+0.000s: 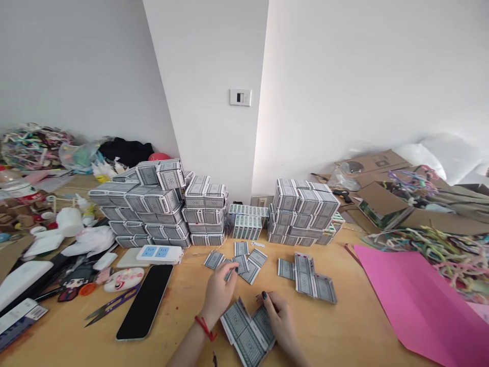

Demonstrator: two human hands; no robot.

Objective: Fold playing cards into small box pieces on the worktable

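My left hand (220, 286) reaches into a loose group of playing cards lying face down, its thumb and fingers closed at the edge of one playing card (241, 263). Other cards (256, 257) overlap around it. My right hand (279, 318) grips the right side of a piece made of joined, folded playing cards (244, 326), close to me at the table's front. Part of that piece is hidden under the fingers. Another joined card piece (305, 278) rests to the right, with some flaps raised.
Stacks of card blocks stand at the back left (141, 204), back middle (206, 209) and right (305, 209). Phone (145, 303), thread snips (112, 306) and power strip (160, 253) lie left. Pink sheet (416, 300) and pipe cleaners (428, 255) lie right.
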